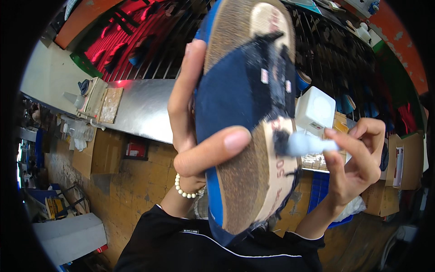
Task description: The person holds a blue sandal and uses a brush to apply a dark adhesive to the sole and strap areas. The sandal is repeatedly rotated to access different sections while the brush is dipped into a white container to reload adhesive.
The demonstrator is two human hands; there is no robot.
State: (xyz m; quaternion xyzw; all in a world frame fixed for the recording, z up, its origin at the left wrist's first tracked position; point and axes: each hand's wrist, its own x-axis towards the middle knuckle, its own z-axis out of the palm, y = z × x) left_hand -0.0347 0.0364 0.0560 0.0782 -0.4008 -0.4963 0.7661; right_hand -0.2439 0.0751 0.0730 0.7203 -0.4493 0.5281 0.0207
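Observation:
Close up in the middle, a shoe piece (226, 95) stands nearly upright, with a navy blue band, brown cork-like areas and a beige strip along its right side. My left hand (186, 156) grips it from the left, thumb across the front and fingers along the edge. A pale blue brush (312, 144) with dark bristles is pinched between the thumb and fingers of my right hand (358, 158). Its bristles appear to touch the beige strip. The band's right part looks black and glossy, with frayed dark edges. A white squarish container (316, 109) stands behind the brush.
Beyond the shoe runs a rack of metal rods (326, 54) carrying several shoes, lit red on the left. A steel tabletop (145, 109) holds a wooden board (111, 105). Cardboard boxes (106, 154) stand below left, and another cardboard box (408, 158) at right.

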